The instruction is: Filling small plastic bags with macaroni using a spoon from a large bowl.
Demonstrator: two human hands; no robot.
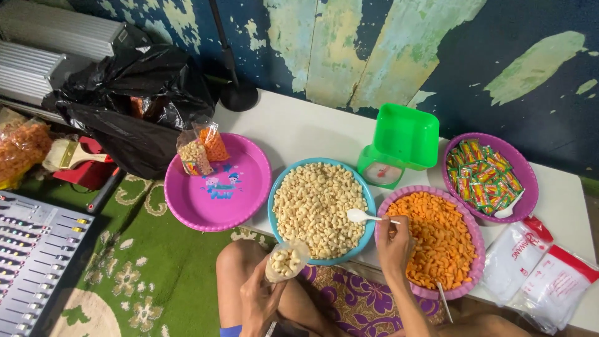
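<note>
From the head camera, the right hand (393, 246) pinches a white plastic spoon (368, 217) over the blue bowl (368, 203) of pale puffed snacks. The left hand (259, 299) grips a small clear bag (286, 261), partly filled with the same puffs, just below that bowl. Right of the spoon sits a purple basket (475, 268) of orange snacks; beyond it, a purple bowl (524, 168) of colourful sachets. Left of the bag, a pink basin (249, 187) holds two filled packets (201, 150).

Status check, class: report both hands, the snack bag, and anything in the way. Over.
Left hand grips small clear bag, partly filled with pale puffs. Right hand holds white spoon over blue bowl. Nothing between them.
</note>
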